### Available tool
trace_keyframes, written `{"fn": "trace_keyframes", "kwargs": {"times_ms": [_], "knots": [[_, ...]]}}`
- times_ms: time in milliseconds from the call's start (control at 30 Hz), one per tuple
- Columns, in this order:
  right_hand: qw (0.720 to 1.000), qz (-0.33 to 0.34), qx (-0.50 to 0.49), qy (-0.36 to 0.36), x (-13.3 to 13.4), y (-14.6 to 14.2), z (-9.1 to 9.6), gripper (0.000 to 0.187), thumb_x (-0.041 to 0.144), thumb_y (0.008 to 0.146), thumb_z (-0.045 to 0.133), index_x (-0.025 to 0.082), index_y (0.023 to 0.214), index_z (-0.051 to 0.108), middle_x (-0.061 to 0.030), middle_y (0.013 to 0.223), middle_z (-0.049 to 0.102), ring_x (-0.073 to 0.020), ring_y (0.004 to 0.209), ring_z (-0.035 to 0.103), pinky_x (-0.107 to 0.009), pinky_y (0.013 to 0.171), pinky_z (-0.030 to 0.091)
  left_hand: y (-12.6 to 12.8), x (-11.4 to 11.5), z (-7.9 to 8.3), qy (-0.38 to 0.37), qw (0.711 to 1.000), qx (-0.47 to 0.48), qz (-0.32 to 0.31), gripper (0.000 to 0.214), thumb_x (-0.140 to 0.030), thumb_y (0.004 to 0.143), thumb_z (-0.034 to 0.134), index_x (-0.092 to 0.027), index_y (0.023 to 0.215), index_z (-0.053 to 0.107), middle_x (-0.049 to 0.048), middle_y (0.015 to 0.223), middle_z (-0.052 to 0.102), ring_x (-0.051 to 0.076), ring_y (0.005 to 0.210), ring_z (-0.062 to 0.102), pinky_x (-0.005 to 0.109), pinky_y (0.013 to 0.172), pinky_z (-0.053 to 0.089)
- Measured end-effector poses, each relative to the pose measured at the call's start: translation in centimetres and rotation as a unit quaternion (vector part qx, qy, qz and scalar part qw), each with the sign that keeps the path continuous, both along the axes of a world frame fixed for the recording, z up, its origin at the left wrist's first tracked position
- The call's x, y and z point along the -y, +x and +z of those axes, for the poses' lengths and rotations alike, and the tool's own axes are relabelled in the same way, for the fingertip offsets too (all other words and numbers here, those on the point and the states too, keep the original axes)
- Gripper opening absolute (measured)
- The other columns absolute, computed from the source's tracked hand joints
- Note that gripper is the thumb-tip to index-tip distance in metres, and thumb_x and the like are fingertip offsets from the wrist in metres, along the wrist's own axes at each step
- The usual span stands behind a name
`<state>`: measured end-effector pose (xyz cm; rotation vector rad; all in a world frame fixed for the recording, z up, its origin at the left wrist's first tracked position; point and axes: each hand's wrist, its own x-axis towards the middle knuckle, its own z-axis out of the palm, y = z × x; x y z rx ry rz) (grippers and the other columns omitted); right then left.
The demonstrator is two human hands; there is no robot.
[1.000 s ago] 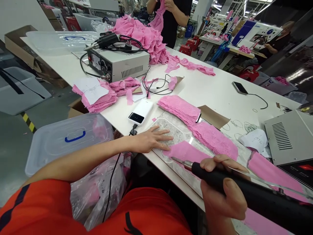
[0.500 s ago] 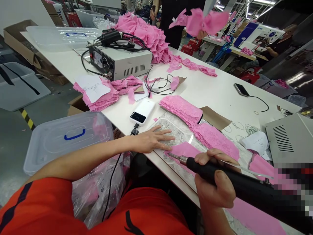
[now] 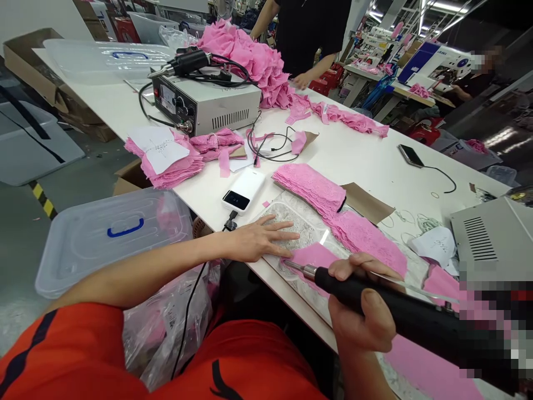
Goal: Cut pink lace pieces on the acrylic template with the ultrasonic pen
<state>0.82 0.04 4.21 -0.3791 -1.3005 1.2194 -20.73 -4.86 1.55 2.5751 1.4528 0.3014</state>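
My left hand lies flat with fingers spread on a clear template plate over a patterned sheet. Its fingertips reach the edge of a pink fabric piece. My right hand is wrapped round a thick black handheld power tool with a slim metal tip. That tip points left and meets the pink piece close to my left fingers; whether it presses on the cloth I cannot tell. Just beyond lies a stack of pink lace pieces. A flat pink piece sits under the tool at lower right.
A white power bank with a cable lies near the table edge. Behind it are a grey control box, a pink fabric heap and a paper-topped pink stack. A phone lies right. Across the table stands another person.
The person across the table has lowered the pink pieces onto the strip there and a hand rests by the heap. My hands and the tool stay almost where they were.
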Motion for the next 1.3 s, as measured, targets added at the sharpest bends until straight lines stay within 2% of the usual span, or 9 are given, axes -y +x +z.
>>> {"fn": "trace_keyframes", "kwargs": {"times_ms": [433,700,867,1000,1100,1300], "knots": [[1.0,0.001,0.01,0.007,-0.2,-0.3,-0.4,0.019,0.023,0.075,0.055,0.02,0.092,0.06,-0.0013,0.088,0.057,-0.0119,0.061,0.055,-0.033,0.06,0.047,0.0,0.0,0.1,0.004,1.0,0.0,0.002,0.066,0.003,0.076,0.049,-0.033,0.13,0.058,-0.0008,0.155,0.033,0.026,0.147,0.018,0.055,0.118,0.015],[0.999,0.025,0.022,0.037,-0.2,-0.2,-0.3,0.007,0.022,0.079,0.056,0.02,0.085,0.057,-0.0001,0.085,0.057,-0.0122,0.064,0.057,-0.032,0.062,0.05,-0.2,-0.1,-0.1,0.013,1.0,0.002,-0.012,0.064,0.003,0.077,0.046,-0.029,0.131,0.058,0.0039,0.155,0.034,0.029,0.147,0.018,0.059,0.116,0.018],[0.999,0.017,0.023,0.041,-0.2,-0.3,-0.2,0.01,0.022,0.078,0.056,0.02,0.088,0.057,-0.0002,0.084,0.057,-0.0128,0.066,0.057,-0.032,0.062,0.049,-0.4,-0.2,-0.6,0.017,1.0,0.006,-0.02,0.066,0.003,0.075,0.046,-0.029,0.132,0.057,0.0045,0.154,0.034,0.031,0.147,0.019,0.059,0.115,0.018],[1.0,-0.022,0.01,0.017,-1.1,1.0,0.5,0.013,0.023,0.076,0.055,0.019,0.088,0.058,-0.0003,0.087,0.056,-0.0117,0.064,0.056,-0.032,0.063,0.048,-0.6,0.0,-0.5,0.032,0.999,0.015,-0.016,0.071,0.005,0.072,0.044,-0.027,0.134,0.054,0.0047,0.153,0.037,0.03,0.146,0.021,0.057,0.116,0.019],[0.997,-0.08,0.003,0.022,-2.7,3.0,1.3,0.014,0.021,0.073,0.055,0.019,0.086,0.06,-0.0006,0.085,0.058,-0.0119,0.062,0.056,-0.033,0.062,0.048,-0.3,-0.1,-0.1,0.063,0.997,0.037,-0.002,0.061,0.002,0.08,0.04,-0.024,0.134,0.054,0.0053,0.148,0.046,0.025,0.145,0.028,0.052,0.117,0.021],[0.981,-0.194,-0.011,0.007,-5.8,7.1,2.2,0.015,0.021,0.067,0.055,0.019,0.081,0.06,-0.0011,0.083,0.06,-0.0117,0.058,0.055,-0.033,0.059,0.047,3.2,-2.0,-0.1,0.159,0.984,0.084,-0.008,0.037,-0.01,0.094,0.038,-0.018,0.121,0.063,0.0088,0.121,0.067,0.021,0.121,0.057,0.041,0.103,0.043]]}}
